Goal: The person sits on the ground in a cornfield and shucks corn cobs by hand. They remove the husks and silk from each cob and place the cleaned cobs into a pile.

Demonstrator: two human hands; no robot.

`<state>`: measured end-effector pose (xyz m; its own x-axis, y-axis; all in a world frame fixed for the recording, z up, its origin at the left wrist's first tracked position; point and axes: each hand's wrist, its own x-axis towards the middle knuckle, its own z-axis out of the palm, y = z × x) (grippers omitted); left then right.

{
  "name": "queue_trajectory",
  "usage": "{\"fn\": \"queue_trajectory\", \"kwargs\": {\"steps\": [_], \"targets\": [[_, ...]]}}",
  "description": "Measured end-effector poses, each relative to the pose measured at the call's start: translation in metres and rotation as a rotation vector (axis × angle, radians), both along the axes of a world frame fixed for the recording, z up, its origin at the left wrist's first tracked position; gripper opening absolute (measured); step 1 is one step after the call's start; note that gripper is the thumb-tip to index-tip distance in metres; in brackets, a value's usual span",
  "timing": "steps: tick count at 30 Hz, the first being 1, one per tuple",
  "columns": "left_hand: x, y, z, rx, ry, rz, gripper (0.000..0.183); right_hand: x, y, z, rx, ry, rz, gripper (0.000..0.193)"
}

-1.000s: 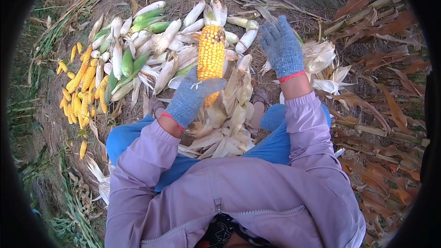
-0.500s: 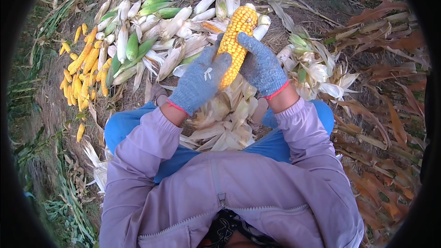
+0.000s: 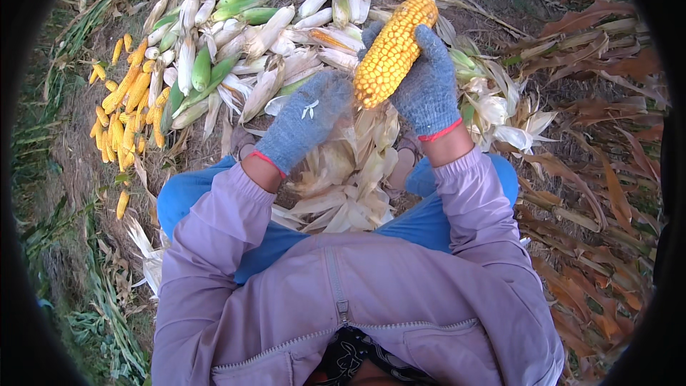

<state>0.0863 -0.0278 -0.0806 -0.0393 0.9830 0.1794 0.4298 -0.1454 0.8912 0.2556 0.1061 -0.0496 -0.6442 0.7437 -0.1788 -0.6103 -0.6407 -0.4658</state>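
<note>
A bare yellow corn cob (image 3: 393, 53) is tilted up to the right in my right hand (image 3: 429, 93), whose thumb lies along its right side and whose fingers pass behind it. Beside the cob's lower end is my left hand (image 3: 301, 118). Its fingers are smeared by motion, so I cannot make out whether they touch the cob. Both hands wear grey-blue knit gloves with red cuffs; a small pale fleck sticks to the back of the left glove. Beneath the hands lie loose dry husks (image 3: 350, 196), between my legs.
Unhusked ears (image 3: 268, 32), some green and some pale, are heaped ahead and to the left. Several husked yellow cobs (image 3: 128, 107) make a pile at the far left. More pale husks (image 3: 493, 104) lie to the right of my hands, with dry brown stalks (image 3: 593, 164) beyond.
The cob has moved up and to the right with my right hand, and tilts more to the right. My left hand has come away from the cob's middle, slightly left.
</note>
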Motion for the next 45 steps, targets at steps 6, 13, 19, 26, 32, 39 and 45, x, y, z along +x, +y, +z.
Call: {"fn": "queue_trajectory", "kwargs": {"steps": [6, 13, 19, 26, 32, 39, 45], "targets": [[0.019, 0.002, 0.043, -0.401, -0.3, 0.009, 0.053, -0.002, -0.01, -0.01, -0.027, 0.024, 0.062, 0.06], [0.006, 0.0, 0.01, -0.305, -0.029, 0.063, 0.05, -0.012, -0.018, -0.012, 0.055, -0.118, 0.077, 0.069], [0.005, -0.013, 0.006, -0.01, 0.192, -0.045, 0.039, -0.015, -0.007, -0.009, -0.129, -0.198, -0.088, 0.045], [0.015, -0.05, -0.012, -0.185, 0.604, -0.476, 0.045, 0.02, 0.028, -0.102, -0.424, -0.508, -0.278, 0.042], [-0.01, -0.061, 0.007, -0.306, 0.698, -0.535, 0.047, -0.032, 0.012, -0.114, -0.457, -0.545, -0.161, 0.038], [-0.023, -0.057, 0.008, -0.333, 0.837, -0.421, 0.046, -0.13, -0.059, 0.043, 0.839, -0.215, 0.453, 0.064], [-0.043, -0.045, -0.003, -0.23, 0.517, -0.05, 0.048, -0.11, -0.061, 0.028, 1.397, -0.643, 0.261, 0.062]]}}
